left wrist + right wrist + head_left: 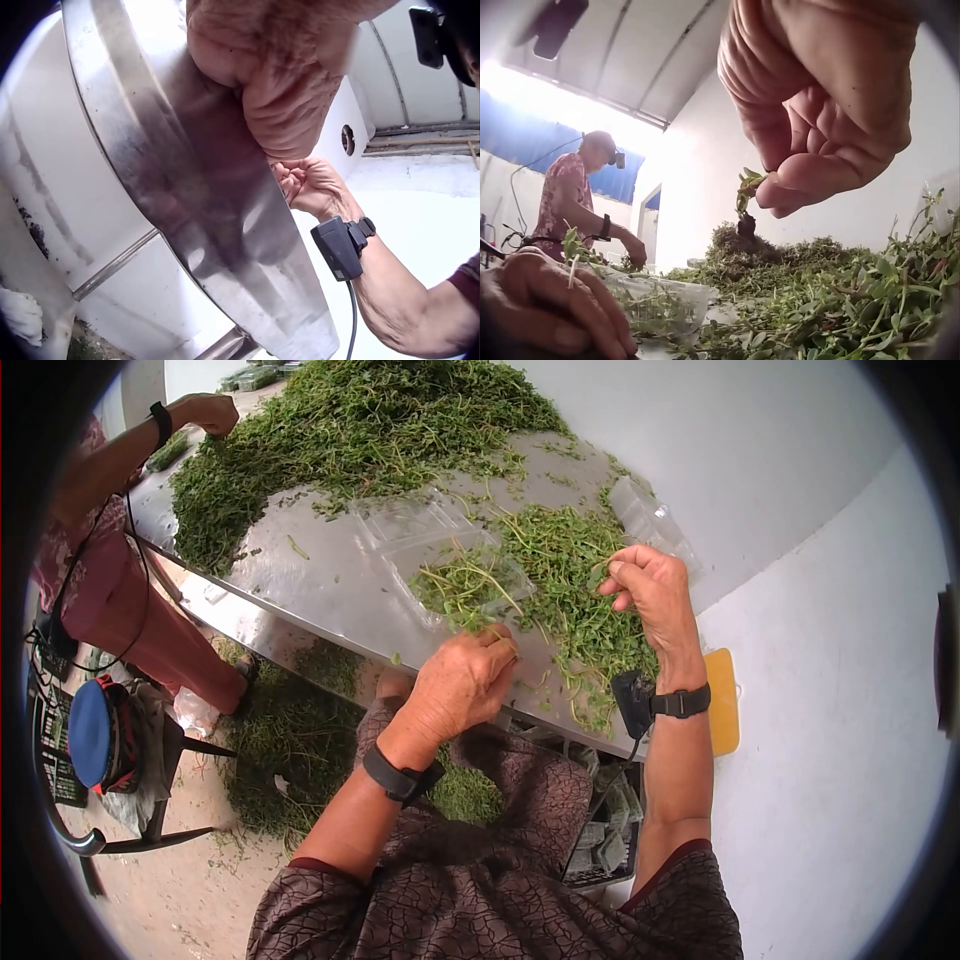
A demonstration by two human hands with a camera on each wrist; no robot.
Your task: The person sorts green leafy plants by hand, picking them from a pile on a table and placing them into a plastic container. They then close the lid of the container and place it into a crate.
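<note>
A small leafy green sprig (pixel 748 187) is pinched between the thumb and forefinger of my right hand (pixel 652 585), above a loose spread of cut greens (pixel 560 560). My left hand (pixel 458 678) is at the table's near edge with its fingers curled round thin green stems (pixel 505 635); leaves stand up beyond its knuckles in the right wrist view. Just past that hand lies an open clear plastic box (pixel 405 575), with a bunch of greens (pixel 460 582) over it. The left wrist view shows the underside of the left hand (pixel 289 97), its fingertips hidden.
A large heap of greens (pixel 400 420) covers the far part of the metal table (pixel 310 585). Another clear box (pixel 650 520) stands by the wall. At the left, another person's hand (pixel 205 412) reaches into the heap. Below are floor greens (pixel 280 750), a chair (pixel 165 760) and a crate (pixel 600 850).
</note>
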